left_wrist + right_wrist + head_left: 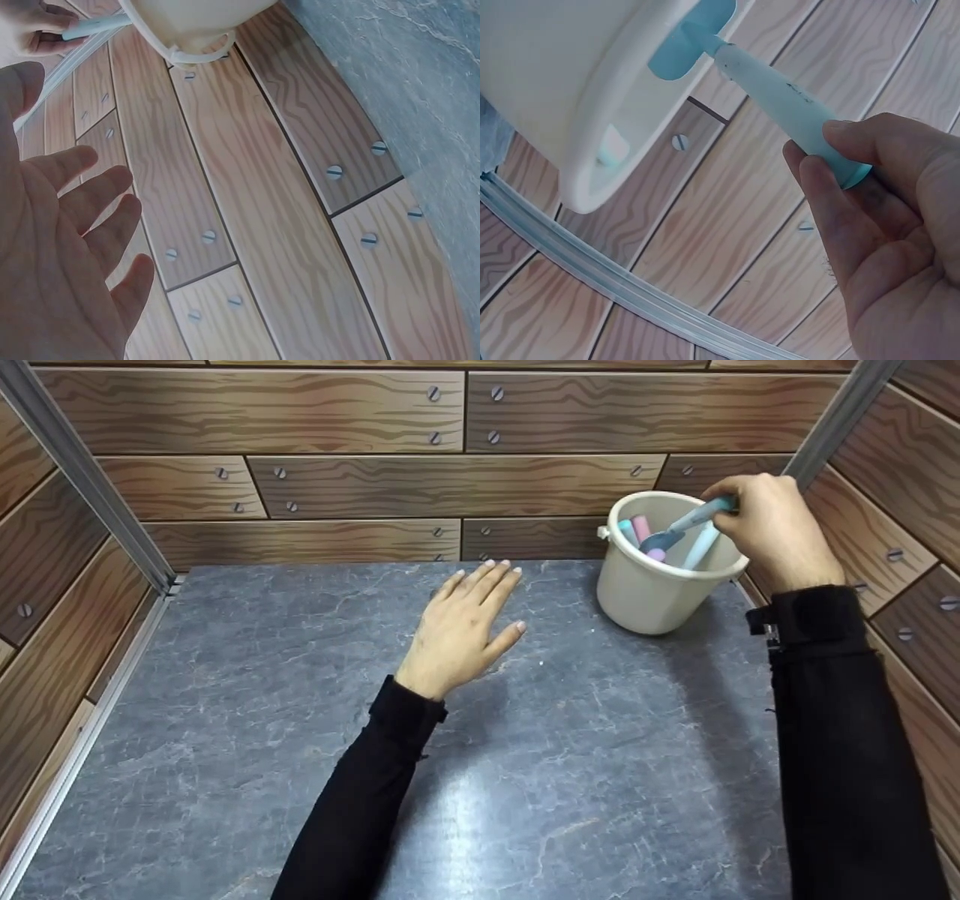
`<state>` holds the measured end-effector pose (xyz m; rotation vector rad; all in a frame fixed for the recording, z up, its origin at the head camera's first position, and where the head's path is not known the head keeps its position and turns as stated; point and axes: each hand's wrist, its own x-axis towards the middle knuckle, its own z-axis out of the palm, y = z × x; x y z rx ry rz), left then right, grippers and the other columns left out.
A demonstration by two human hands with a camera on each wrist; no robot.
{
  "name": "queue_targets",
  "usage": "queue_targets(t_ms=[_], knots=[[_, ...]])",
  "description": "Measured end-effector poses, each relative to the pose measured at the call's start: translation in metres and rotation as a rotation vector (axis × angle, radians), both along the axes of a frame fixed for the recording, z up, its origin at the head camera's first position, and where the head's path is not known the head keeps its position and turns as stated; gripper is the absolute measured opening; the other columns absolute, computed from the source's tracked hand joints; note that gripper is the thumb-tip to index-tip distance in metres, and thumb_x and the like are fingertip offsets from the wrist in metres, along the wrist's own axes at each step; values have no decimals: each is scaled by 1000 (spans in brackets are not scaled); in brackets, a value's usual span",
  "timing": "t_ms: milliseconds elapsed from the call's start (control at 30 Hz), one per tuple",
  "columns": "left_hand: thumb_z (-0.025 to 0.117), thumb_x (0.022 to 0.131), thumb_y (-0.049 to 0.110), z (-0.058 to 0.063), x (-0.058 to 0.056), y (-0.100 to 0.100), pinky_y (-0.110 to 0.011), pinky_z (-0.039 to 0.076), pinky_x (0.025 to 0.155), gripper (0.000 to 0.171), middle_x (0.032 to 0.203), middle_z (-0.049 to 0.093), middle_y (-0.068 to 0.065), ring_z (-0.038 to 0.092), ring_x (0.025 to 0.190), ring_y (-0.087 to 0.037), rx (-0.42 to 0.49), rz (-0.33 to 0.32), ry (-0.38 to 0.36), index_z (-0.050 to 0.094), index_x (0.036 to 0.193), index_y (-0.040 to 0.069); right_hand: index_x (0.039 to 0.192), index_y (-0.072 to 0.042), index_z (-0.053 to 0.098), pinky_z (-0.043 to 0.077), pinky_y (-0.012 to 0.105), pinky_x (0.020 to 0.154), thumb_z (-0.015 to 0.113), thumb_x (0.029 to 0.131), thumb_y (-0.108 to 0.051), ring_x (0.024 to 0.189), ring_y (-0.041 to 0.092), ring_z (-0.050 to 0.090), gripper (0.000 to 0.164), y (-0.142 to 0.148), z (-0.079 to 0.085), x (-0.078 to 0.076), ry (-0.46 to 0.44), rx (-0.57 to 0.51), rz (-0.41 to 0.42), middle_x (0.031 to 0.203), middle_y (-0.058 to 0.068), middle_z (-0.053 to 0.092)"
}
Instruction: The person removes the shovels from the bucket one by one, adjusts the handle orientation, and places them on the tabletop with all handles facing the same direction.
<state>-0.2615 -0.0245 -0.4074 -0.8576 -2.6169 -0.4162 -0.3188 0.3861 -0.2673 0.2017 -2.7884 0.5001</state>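
My right hand [776, 529] pinches the end of a light blue handle between thumb and fingers. This handle belongs to a small blue shovel [784, 109] with a flat, rounded blade. The shovel slants over the rim of a cream bucket [652, 596], its blade [661, 541] reaching into the opening. Inside the bucket stand a pink handle [640, 526], a pale blue handle [701, 546], a teal-ended piece [627, 532] and a lilac piece [656, 555]; their lower parts are hidden. Over the middle of the table, my left hand [461, 630] holds nothing, palm down, fingers extended.
The grey marbled tabletop [300, 735] ends at a wood-patterned back wall [360, 487]. Similar panels [900, 510] rise close beside my right arm. Metal profiles [82, 472] run along the corners. A white lug [603, 532] sticks out from the bucket's left side.
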Motion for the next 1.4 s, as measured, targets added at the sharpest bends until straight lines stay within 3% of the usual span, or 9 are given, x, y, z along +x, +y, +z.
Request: queue_targets(t_ms=[400, 500, 567, 633, 767, 1067, 1400], knots=[[51, 123, 57, 2, -3, -5, -56, 27, 152, 75, 192, 41, -7, 38, 181, -29, 15, 6, -27, 38, 185, 17, 139, 7, 80, 33, 10, 71, 64, 109, 4, 101, 41, 69, 35, -11, 10, 10, 54, 17, -13, 131, 33, 82], [51, 123, 57, 3, -3, -7, -55, 26, 153, 75, 193, 40, -7, 37, 181, -29, 16, 10, -33, 37, 185, 16, 141, 7, 80, 43, 16, 81, 63, 108, 5, 109, 43, 73, 36, -14, 12, 12, 74, 8, -15, 136, 32, 82], [50, 123, 57, 4, -3, -8, -55, 25, 153, 75, 193, 39, -7, 36, 182, -28, 12, 18, -37, 36, 186, 17, 142, 7, 79, 53, 26, 90, 63, 108, 6, 114, 45, 75, 38, -16, 13, 13, 93, 6, -14, 140, 32, 81], [50, 124, 57, 5, -3, -8, -54, 25, 153, 75, 193, 39, -6, 35, 182, -27, 12, 23, -40, 35, 186, 18, 141, 7, 79, 62, 44, 100, 62, 107, 8, 118, 48, 76, 38, -19, 14, 14, 119, 1, -7, 141, 32, 81], [50, 123, 58, 6, -5, -9, -54, 26, 153, 76, 193, 39, -5, 35, 182, -27, 17, 27, -38, 35, 187, 19, 140, 9, 79, 61, 71, 113, 62, 108, 9, 127, 56, 77, 37, -24, 15, 16, 167, 8, 4, 142, 35, 79], [50, 123, 58, 5, -5, -12, -55, 27, 153, 75, 192, 41, -7, 36, 182, -28, 34, 22, -26, 35, 186, 19, 133, 9, 82, 62, 70, 116, 63, 102, 12, 132, 59, 77, 36, -34, 15, 20, 289, -2, 49, 137, 34, 81], [52, 123, 55, 4, -7, -15, -56, 27, 152, 75, 192, 41, -6, 36, 182, -27, 48, 27, -39, 35, 187, 19, 136, 6, 82, 64, 65, 117, 64, 105, 12, 133, 54, 79, 37, -51, 10, 25, 338, -47, 88, 140, 29, 83]])
